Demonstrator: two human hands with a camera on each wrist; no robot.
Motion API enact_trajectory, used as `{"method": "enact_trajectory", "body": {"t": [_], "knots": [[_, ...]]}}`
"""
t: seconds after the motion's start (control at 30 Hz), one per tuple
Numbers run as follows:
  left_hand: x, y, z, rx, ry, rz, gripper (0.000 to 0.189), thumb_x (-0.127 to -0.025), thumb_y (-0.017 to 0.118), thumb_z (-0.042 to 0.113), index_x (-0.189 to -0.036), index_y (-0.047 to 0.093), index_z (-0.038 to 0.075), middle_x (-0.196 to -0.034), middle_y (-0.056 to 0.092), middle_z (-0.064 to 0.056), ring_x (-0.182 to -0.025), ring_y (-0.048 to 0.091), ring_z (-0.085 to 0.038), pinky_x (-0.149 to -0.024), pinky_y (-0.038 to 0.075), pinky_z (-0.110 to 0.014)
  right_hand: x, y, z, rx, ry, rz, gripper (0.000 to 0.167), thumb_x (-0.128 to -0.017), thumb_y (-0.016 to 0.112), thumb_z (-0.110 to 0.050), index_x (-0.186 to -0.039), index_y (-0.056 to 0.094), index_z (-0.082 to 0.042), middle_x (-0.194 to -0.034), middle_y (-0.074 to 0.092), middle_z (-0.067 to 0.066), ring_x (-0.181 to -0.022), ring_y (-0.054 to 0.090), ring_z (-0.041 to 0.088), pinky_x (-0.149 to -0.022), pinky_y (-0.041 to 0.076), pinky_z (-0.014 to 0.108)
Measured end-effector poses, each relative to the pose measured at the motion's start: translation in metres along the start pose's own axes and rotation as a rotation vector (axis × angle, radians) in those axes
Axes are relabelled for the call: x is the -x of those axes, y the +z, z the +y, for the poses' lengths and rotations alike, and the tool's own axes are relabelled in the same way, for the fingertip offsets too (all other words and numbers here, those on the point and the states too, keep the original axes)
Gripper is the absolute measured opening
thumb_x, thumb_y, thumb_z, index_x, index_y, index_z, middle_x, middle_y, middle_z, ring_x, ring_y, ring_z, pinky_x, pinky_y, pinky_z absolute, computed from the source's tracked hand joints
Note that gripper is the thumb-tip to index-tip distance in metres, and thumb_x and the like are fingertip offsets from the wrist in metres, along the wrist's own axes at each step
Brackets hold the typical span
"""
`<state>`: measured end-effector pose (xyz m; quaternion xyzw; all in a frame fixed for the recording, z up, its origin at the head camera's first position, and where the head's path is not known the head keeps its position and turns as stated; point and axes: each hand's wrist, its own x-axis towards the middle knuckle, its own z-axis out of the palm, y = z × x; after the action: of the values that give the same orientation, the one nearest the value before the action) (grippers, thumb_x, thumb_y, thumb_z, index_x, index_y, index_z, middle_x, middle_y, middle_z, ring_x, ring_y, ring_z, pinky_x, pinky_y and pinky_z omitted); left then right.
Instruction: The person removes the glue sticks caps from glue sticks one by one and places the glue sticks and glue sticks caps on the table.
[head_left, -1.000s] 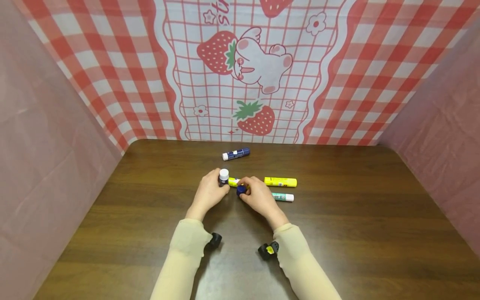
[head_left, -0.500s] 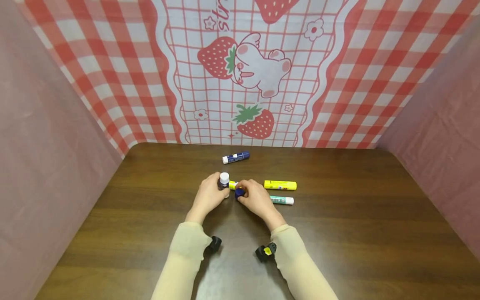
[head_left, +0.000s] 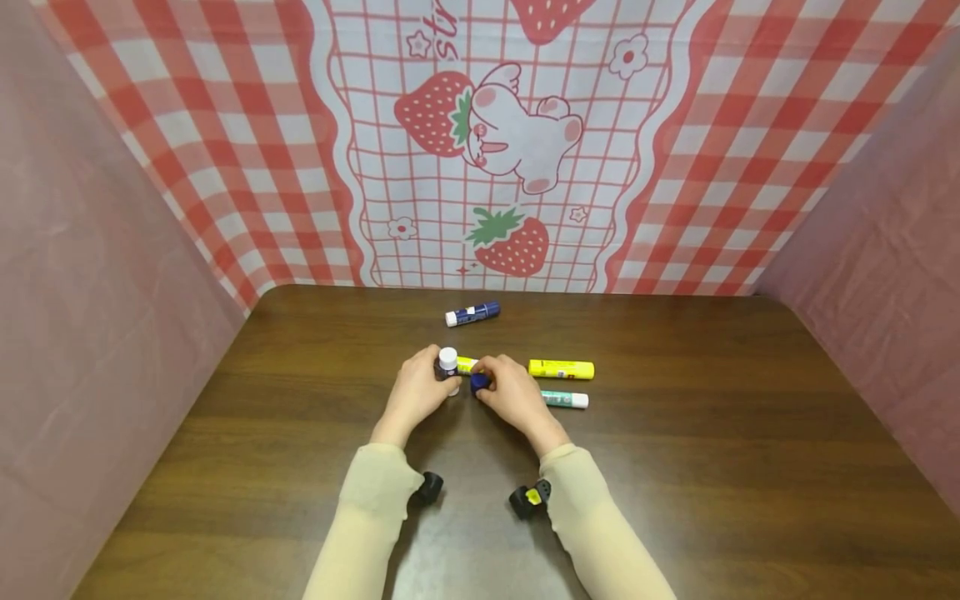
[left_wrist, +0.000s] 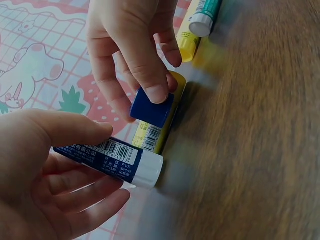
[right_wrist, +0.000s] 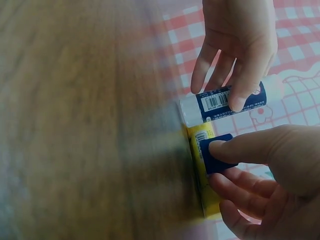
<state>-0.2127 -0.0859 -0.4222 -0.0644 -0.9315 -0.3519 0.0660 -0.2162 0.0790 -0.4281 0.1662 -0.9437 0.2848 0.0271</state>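
In the head view my left hand (head_left: 416,387) grips a navy glue stick (head_left: 447,361) upright, its white end up. The left wrist view shows that glue stick (left_wrist: 111,157) between thumb and fingers, with a barcode label and a white base. Beside it my right hand (head_left: 517,397) pinches a small blue cap (head_left: 479,382) between thumb and fingers. Cap and glue stick are apart. Behind them lies a yellow glue stick (head_left: 467,365), partly covered by both hands; the right wrist view shows the cap (right_wrist: 217,155) in front of it.
To the right lie another yellow glue stick (head_left: 561,369) and a green one with a white end (head_left: 566,400), its left part behind the right hand. A blue glue stick (head_left: 472,314) lies farther back on the wooden table (head_left: 712,467). A checked cloth (head_left: 712,167) hangs behind.
The right hand, with the cap, has shifted very slightly left toward the left hand. The left hand and its glue stick stay nearly in place.
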Motion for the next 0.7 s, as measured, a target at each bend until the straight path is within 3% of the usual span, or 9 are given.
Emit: {"method": "enact_trajectory", "body": {"t": [0.7], "knots": [[-0.001,0.0019,-0.0041,0.007,-0.019,0.003,0.031,-0.074,0.073,0.02,-0.095,0.056,0.004,-0.094,0.061,-0.01,-0.087,0.059,-0.026,-0.077,0.047,-0.04,-0.0056,0.0014,0.0041,0.037,-0.003,0.019,0.029,-0.073,0.073,-0.012,-0.101,0.065,-0.016,-0.088,0.06,0.001,-0.071,0.056,0.011,-0.059,0.044,0.026]]}}
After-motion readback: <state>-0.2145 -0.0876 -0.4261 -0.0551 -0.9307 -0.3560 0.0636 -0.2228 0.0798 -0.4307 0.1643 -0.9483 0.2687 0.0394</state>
